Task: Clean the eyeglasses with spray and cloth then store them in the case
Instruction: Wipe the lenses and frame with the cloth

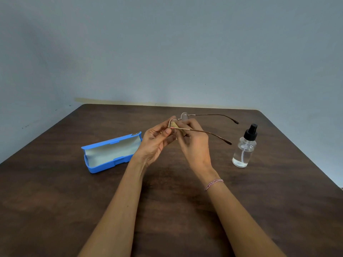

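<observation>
Grip, left: the left hand [157, 140] pinches the eyeglasses [184, 116] at the near lens rim, by the hinge, with thumb and fingers curled round the frame.
Grip, right: the right hand [193, 143] pinches a small beige cloth [174, 125] against the near lens; most of the cloth is hidden inside the fingers.
Eyeglasses: held in the air above the middle of the table [55, 201], both temples unfolded and running out to the right, past the right hand.
Step, as judged: wiping the near lens; storing is not yet begun.
Case [111, 153]: blue, lying open on the table to the left of the hands with its pale lining showing, just beside the left wrist; its long axis runs left to right, rising slightly toward the far right.
Key relation: the case lies on the left hand's side, and the left hand has the frame, so it is the nearer one for stowing. The temples would need folding first, and the frame's length would then line up roughly with the case.
Spray bottle [244, 151]: clear with a black pump, upright, right of the right hand, near the temple tips but apart from them.
Worn items: a ring [160, 133] on the left hand and a bracelet [213, 184] on the right wrist.
Writing: none readable; an emblem [135, 134] on the case's far corner is too small to make out, and the bottle has no label.
</observation>
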`<control>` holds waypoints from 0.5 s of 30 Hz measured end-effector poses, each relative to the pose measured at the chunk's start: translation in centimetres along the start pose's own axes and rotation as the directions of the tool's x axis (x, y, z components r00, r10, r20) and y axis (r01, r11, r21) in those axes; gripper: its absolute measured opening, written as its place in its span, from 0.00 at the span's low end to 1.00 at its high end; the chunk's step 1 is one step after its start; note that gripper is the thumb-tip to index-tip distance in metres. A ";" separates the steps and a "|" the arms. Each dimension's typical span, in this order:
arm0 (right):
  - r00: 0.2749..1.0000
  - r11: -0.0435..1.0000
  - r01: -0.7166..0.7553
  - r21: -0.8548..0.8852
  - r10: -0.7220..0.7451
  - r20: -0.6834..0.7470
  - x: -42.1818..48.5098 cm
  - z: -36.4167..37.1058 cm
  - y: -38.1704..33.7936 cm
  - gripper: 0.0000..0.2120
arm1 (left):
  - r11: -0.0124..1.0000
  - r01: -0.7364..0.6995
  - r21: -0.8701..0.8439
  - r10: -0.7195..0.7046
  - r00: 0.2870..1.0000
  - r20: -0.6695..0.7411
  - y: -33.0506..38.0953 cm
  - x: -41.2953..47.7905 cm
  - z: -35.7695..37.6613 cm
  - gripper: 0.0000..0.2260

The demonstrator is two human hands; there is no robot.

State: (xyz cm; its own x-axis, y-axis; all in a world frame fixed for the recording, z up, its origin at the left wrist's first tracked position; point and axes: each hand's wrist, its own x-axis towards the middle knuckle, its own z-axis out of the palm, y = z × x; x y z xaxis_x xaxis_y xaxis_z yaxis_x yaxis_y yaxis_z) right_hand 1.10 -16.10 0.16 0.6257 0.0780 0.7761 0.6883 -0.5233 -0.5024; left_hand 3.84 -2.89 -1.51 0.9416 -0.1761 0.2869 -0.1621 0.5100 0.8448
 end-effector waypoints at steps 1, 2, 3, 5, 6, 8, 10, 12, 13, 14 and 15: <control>1.000 1.000 0.006 -0.003 -0.006 -0.009 0.0 0.0 0.2 0.16 | 1.000 0.006 0.008 -0.006 1.000 -0.001 -0.1 0.0 0.1 0.15; 1.000 1.000 -0.014 -0.008 0.014 -0.017 0.1 -0.1 0.4 0.17 | 1.000 0.010 0.015 -0.010 1.000 -0.001 -0.2 0.0 0.2 0.13; 0.998 0.998 -0.054 -0.007 0.054 -0.027 0.1 -0.2 0.5 0.17 | 1.000 0.014 0.022 -0.014 1.000 0.002 -0.3 -0.1 0.3 0.13; 0.990 0.991 -0.130 0.002 0.130 -0.045 0.1 -0.2 0.7 0.16 | 0.999 0.018 0.046 -0.019 1.000 0.009 -0.4 -0.3 0.7 0.16; 0.988 0.989 -0.145 -0.010 0.144 -0.050 0.1 -0.2 0.7 0.15 | 0.998 0.021 0.053 -0.022 1.000 0.012 -0.4 -0.3 0.8 0.18; 0.990 0.989 -0.138 -0.054 0.135 -0.047 0.1 -0.2 0.6 0.13 | 0.998 0.022 0.052 -0.022 1.000 0.007 -0.2 -0.4 0.7 0.20; 0.991 0.989 -0.136 -0.064 0.135 -0.024 0.1 -0.1 0.3 0.11 | 0.999 0.023 0.049 -0.023 1.000 -0.002 0.0 -0.3 0.5 0.20; 0.994 0.994 -0.107 -0.031 0.107 -0.016 0.1 -0.2 0.0 0.11 | 0.998 0.041 0.050 -0.041 0.999 -0.002 0.2 -0.3 0.4 0.19; 0.996 0.996 -0.083 -0.022 0.083 -0.029 0.1 -0.3 0.0 0.12 | 0.997 0.051 0.054 -0.051 0.999 -0.001 0.1 -0.3 0.4 0.18; 0.997 0.997 -0.068 -0.020 0.068 -0.041 0.0 -0.3 0.0 0.13 | 0.996 0.057 0.064 -0.057 0.998 -0.003 0.0 -0.3 0.5 0.16; 0.996 0.997 -0.070 -0.027 0.068 -0.050 0.1 -0.4 0.0 0.14 | 0.995 0.061 0.075 -0.060 0.998 -0.009 -0.1 -0.3 0.5 0.15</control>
State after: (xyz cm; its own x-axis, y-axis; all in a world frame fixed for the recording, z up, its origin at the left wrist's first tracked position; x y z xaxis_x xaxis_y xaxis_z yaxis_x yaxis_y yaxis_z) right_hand 1.05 -16.43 0.33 0.6523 -0.0001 0.7579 0.6327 -0.5505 -0.5446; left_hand 3.40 -3.33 -1.40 0.9523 -0.1989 0.2315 -0.1263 0.4337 0.8922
